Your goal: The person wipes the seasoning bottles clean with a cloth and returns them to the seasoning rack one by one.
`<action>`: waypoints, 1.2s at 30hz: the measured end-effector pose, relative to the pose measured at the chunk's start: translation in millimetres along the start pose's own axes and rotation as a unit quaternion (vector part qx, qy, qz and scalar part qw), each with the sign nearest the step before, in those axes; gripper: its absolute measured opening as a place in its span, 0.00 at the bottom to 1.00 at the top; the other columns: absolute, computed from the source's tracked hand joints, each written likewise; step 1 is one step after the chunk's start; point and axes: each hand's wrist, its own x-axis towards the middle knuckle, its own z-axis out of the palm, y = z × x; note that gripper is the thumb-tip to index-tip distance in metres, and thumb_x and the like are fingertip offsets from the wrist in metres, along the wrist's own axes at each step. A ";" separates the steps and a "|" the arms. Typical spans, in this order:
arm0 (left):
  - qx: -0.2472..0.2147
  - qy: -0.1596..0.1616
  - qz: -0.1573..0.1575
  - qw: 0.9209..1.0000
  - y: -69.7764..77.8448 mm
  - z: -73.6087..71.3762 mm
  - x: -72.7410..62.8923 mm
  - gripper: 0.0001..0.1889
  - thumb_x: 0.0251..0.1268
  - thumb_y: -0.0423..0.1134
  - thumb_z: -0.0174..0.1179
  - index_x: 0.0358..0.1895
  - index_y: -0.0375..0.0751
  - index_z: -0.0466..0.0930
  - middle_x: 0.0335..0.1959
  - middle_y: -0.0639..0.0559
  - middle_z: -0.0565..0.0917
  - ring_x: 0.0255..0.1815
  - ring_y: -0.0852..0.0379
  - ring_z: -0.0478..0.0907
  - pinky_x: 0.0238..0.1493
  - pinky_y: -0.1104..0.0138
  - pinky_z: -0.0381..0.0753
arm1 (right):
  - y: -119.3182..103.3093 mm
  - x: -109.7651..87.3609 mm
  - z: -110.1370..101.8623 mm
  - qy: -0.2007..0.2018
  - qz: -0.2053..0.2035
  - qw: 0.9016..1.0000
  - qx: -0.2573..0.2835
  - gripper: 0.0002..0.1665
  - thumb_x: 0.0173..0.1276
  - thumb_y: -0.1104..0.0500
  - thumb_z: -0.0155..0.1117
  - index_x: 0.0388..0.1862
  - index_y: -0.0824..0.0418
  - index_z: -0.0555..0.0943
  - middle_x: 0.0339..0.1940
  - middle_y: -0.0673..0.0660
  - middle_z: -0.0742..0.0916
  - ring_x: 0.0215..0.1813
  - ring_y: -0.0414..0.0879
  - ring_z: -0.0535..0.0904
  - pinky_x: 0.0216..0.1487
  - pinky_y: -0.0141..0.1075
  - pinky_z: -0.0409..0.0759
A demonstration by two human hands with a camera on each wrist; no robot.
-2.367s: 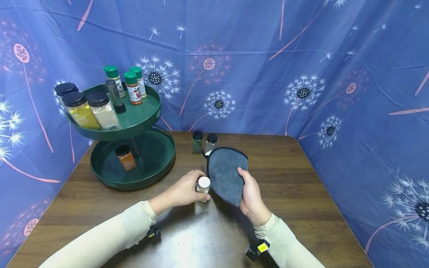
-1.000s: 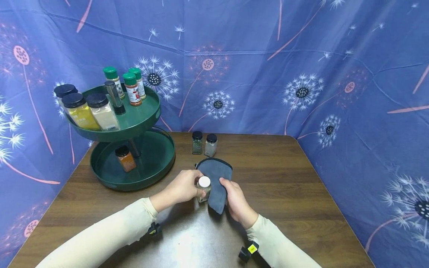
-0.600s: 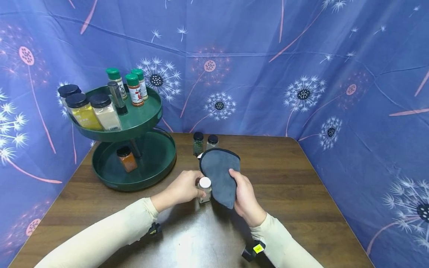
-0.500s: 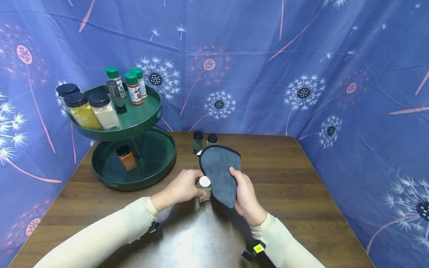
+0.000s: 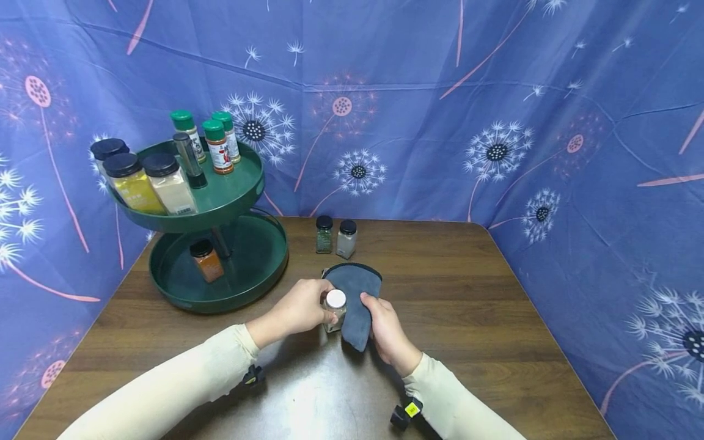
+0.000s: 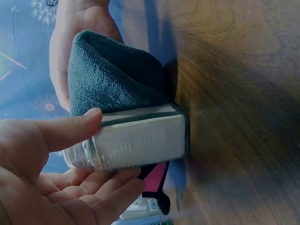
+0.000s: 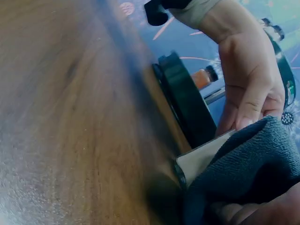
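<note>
I see the left hand [image 5: 299, 307] pinching a white-topped glass jar [image 5: 336, 300], upright mid-way across the wooden table [image 5: 467, 318] — touching it, I can't tell — and the right hand [image 5: 392, 337] gripping a blue-gray cloth [image 5: 355, 282] against the jar.

a blue fabric backdrop [image 5: 418, 140] with white and pink dandelion prints fills the upper frame and runs down both sides, lightly creased. below it spreads a brown wood-grain table [image 5: 467, 293], with bright glare [image 5: 302, 403] at bottom centre.
</note>
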 end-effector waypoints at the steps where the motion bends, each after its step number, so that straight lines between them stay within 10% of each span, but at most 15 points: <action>1: 0.001 0.001 0.000 1.000 -0.4 0.5 0.1 0.20 0.41 0.38 0.84 0.39 0.45 0.84 0.32 0.58 0.86 0.34 0.62 0.80 0.43 0.61 0.80 | -0.5 -0.2 0.3 0.000 0.005 1.000 0.001 0.18 0.82 0.52 0.47 0.35 0.58 0.78 0.23 0.49 0.86 0.26 0.39 0.83 0.32 0.33 0.82; 12: -0.005 -0.003 0.015 1.000 -1.8 1.1 0.4 0.19 0.40 0.36 0.84 0.37 0.44 0.83 0.30 0.57 0.85 0.34 0.60 0.78 0.41 0.62 0.79 | -34.0 -15.6 2.6 0.043 -0.049 0.992 0.110 0.14 0.80 0.53 0.51 0.37 0.58 0.78 0.29 0.49 0.86 0.31 0.40 0.84 0.36 0.33 0.83; 25: 0.009 0.000 0.009 1.000 -1.3 -1.8 -1.0 0.20 0.43 0.38 0.83 0.40 0.42 0.84 0.33 0.56 0.86 0.35 0.60 0.80 0.44 0.60 0.81 | 0.4 -3.4 -2.4 0.007 0.003 1.000 -0.025 0.21 0.82 0.52 0.46 0.28 0.57 0.77 0.19 0.47 0.83 0.22 0.37 0.77 0.28 0.31 0.77; 36: 0.002 -0.001 0.009 1.000 -3.3 1.8 -0.3 0.19 0.44 0.38 0.83 0.39 0.44 0.84 0.33 0.56 0.85 0.35 0.60 0.79 0.43 0.60 0.80 | -36.5 -11.3 6.1 0.015 -0.042 0.996 0.071 0.18 0.81 0.54 0.48 0.35 0.60 0.79 0.28 0.51 0.86 0.31 0.41 0.84 0.36 0.34 0.82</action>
